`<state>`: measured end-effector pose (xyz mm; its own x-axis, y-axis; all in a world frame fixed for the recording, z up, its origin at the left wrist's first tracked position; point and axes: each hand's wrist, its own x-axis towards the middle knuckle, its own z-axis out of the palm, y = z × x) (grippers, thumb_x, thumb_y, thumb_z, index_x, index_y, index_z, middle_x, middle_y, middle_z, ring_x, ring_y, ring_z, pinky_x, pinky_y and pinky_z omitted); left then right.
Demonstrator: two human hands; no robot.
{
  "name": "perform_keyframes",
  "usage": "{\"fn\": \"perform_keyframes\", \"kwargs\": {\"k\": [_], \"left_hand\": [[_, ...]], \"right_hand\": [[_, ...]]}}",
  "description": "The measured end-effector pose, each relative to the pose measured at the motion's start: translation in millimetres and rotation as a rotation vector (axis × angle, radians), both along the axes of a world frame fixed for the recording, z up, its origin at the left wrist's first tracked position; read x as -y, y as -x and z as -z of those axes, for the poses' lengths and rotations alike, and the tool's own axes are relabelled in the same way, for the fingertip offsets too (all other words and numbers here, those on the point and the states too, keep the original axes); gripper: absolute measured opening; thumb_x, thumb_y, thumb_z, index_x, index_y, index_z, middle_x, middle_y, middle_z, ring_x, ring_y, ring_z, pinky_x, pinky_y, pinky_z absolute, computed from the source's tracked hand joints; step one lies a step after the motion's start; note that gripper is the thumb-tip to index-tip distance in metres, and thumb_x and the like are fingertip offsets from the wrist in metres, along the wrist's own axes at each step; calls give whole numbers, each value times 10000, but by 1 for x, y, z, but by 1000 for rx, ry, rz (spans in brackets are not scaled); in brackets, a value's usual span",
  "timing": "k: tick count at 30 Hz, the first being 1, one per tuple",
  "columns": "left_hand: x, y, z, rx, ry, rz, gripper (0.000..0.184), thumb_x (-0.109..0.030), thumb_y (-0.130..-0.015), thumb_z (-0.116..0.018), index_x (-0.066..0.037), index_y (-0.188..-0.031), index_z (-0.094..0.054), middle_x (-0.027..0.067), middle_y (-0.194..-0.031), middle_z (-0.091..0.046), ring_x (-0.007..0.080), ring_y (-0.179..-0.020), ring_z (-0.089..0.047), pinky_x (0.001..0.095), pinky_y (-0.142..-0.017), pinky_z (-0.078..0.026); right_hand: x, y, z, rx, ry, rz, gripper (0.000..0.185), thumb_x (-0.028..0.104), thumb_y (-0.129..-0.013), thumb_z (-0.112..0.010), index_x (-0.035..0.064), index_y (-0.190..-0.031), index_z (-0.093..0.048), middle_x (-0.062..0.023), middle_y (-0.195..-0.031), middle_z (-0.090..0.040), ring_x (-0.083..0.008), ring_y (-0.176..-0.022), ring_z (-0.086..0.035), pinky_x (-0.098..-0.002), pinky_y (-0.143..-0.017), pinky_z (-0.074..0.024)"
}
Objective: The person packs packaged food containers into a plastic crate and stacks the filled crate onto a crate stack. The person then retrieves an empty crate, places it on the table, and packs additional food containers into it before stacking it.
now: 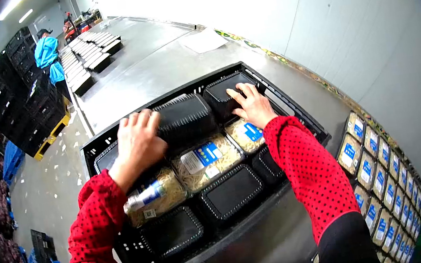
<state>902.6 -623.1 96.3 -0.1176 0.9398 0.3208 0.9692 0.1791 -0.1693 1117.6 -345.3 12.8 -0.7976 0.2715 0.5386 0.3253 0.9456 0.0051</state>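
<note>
A black crate [322, 135] in front of me holds rows of plastic food trays. My left hand [140, 143] has its fingers curled at the left end of a black tray [184, 116] in the back row, which sits slightly raised and tilted. At the back right corner, my right hand [252, 105] grips another black tray [218, 89], fingers on its upturned base and thumb at the near edge. Nearer me lies a row of clear-topped packs with pale, shredded-looking food and blue labels, including a middle pack [206, 161]. The front row shows upturned black trays [232, 192].
Labelled packs [381, 178] stand in rows at the right. Far along the metal table [154, 67] are rows of black trays [89, 57] and a paper sheet [204, 41]. A person in blue [48, 54] stands beside stacked black crates [14, 93] at the left.
</note>
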Motion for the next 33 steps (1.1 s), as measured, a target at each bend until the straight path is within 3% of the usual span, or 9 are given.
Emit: {"fn": "perform_keyframes", "kwargs": {"k": [4, 6, 10, 13, 15, 21, 24, 28, 33], "left_hand": [[7, 27, 29, 157, -35, -110, 488, -182, -706, -628, -65, -1178, -596, 178, -1131, -631, 350, -1071, -581, 465, -940, -447], [10, 22, 32, -67, -56, 96, 415, -117, -752, -596, -22, -1155, -610, 191, -1164, -625, 338, -1096, -585, 452, -961, -457], [89, -145, -24, 266, -284, 222, 400, -57, -831, -634, 17, -1219, -575, 197, -1151, -634, 348, -1057, -617, 456, -960, -448], [160, -262, 13, 705, 35, 807, 366, -227, -743, -736, -43, -1038, -620, 100, -924, -651, 213, -761, -639, 329, -630, -479], [173, -350, 56, 784, 334, 660, 396, -279, -769, -739, -26, -1050, -620, 143, -884, -635, 304, -810, -632, 429, -743, -505], [205, -501, 213, 960, 362, 188, 530, -544, -869, -581, -20, -914, -518, 202, -749, -614, 389, -599, -618, 483, -502, -492], [202, -511, 223, 987, 394, 128, 520, -543, -926, -494, -23, -898, -483, 228, -671, -622, 398, -568, -620, 509, -495, -481], [194, -498, 206, 1069, 483, 86, 423, -487, -969, -438, -71, -967, -510, 231, -614, -585, 446, -608, -607, 542, -575, -493], [190, -445, 153, 857, 452, 122, 390, -462, -959, -492, -72, -940, -513, 189, -594, -577, 408, -536, -591, 495, -481, -487]], "right_hand": [[28, -25, -43, -180, 0, -39, 704, 322, -764, -738, 194, -1399, -464, -166, -1401, -433, -377, -1211, -493, -445, -1011, -439], [65, -89, -77, -445, -87, -139, 412, 203, -827, -693, 94, -1212, -597, -163, -1145, -618, -341, -1024, -615, -399, -879, -513], [122, -277, -54, -17, 11, -184, 280, 333, -839, -664, 112, -1008, -636, -77, -831, -587, -277, -726, -596, -388, -622, -507], [148, -386, 16, 435, 165, -105, 356, 417, -868, -611, 135, -1085, -629, -58, -892, -577, -243, -854, -573, -394, -716, -474], [161, -420, 43, 492, 279, -59, 392, 440, -875, -585, 158, -1145, -620, -63, -927, -582, -250, -876, -564, -400, -738, -451], [162, -470, 75, 841, 297, -225, 334, 388, -880, -540, 180, -1138, -581, -111, -928, -595, -312, -817, -601, -458, -718, -477], [131, -480, 99, 502, 51, -522, 281, 415, -858, -591, 180, -1008, -626, -67, -838, -596, -263, -774, -605, -409, -680, -466], [130, -468, 93, 870, 401, -322, 358, 473, -896, -545, 116, -867, -554, -131, -811, -640, -361, -753, -641, -483, -656, -499], [164, -454, -12, 460, 274, -439, 463, 451, -827, -680, 99, -619, -462, -86, -505, -511, -297, -450, -558, -401, -419, -436]]}}
